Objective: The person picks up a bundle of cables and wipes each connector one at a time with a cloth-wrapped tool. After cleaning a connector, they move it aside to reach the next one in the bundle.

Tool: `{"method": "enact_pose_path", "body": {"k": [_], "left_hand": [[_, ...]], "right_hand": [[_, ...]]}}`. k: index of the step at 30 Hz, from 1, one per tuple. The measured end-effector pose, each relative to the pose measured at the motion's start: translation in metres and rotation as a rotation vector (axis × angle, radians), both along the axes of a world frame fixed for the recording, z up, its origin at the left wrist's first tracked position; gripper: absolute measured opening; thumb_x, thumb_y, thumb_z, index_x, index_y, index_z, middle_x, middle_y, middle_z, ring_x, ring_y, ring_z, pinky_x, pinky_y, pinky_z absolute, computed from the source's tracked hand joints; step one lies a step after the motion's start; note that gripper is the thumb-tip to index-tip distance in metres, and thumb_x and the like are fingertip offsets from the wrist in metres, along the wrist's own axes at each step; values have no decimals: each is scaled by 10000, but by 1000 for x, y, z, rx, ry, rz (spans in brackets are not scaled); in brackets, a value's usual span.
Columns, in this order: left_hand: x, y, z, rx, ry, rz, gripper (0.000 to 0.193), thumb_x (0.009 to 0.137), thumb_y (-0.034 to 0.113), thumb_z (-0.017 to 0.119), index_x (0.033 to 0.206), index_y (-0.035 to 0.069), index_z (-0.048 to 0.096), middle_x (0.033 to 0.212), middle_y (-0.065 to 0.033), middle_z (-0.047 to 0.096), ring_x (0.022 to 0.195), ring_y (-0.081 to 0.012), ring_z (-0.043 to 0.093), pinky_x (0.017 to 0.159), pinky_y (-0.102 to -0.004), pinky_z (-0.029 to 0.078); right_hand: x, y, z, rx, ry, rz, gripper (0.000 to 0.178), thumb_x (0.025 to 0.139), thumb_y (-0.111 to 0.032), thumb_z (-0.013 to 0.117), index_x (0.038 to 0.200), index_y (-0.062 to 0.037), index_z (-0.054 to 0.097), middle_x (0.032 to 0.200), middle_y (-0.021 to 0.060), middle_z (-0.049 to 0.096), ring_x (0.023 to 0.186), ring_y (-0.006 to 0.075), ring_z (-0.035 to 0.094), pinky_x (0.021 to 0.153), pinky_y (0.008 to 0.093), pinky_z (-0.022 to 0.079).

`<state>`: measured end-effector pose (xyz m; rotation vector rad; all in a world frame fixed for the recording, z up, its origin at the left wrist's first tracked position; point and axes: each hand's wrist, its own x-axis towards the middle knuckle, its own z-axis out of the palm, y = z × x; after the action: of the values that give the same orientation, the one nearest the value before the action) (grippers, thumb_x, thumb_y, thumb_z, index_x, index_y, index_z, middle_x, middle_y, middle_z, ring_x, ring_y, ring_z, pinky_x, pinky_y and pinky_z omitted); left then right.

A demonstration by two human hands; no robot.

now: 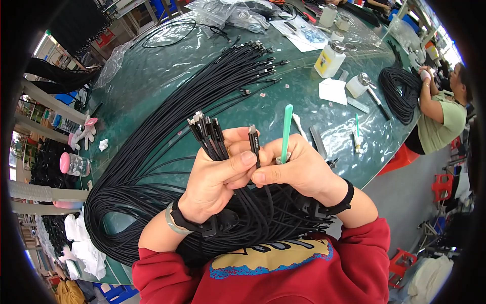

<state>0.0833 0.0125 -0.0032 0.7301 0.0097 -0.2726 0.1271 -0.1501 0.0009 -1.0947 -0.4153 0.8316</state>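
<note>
My left hand (215, 177) is closed round a small bunch of black braided cables (208, 134), their metal-tipped plugs pointing up and away from me. One separate cable plug (253, 139) stands upright between my two hands, with the left thumb against it and the right fingertips touching its side. A slim green stick (287, 124) rises out of my right hand (301, 164), which is closed on it; its lower end is hidden by the fingers. Beneath both hands, more black cables (263, 207) lie heaped near my body.
A long bundle of black cables (187, 93) sweeps across the green table (136, 76). White bottles (330, 60), a white paper (332, 91) and a second green stick (357, 124) lie ahead right. Another person (443, 111) sits there by coiled cables (400, 91). A pink-lidded jar (75, 164) stands left.
</note>
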Motion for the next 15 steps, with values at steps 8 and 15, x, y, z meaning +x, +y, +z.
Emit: {"method": "enact_pose_path", "body": {"k": [8, 15], "left_hand": [[-1, 3, -2, 73, -89, 6, 293, 783, 73, 581, 1042, -29, 492, 758, -59, 561, 444, -21, 339, 382, -172, 233], [8, 14, -16, -126, -228, -116, 332, 875, 247, 447, 1046, -33, 497, 879, -76, 545, 462, -27, 347, 398, -191, 254]], "right_hand": [[2, 0, -1, -41, -7, 70, 103, 702, -69, 677, 689, -7, 596, 659, 48, 602, 588, 81, 532, 512, 184, 369], [4, 0, -4, -110, 78, 195, 95, 726, -66, 652, 714, 6, 591, 685, 85, 616, 716, 138, 595, 597, 196, 428]]}}
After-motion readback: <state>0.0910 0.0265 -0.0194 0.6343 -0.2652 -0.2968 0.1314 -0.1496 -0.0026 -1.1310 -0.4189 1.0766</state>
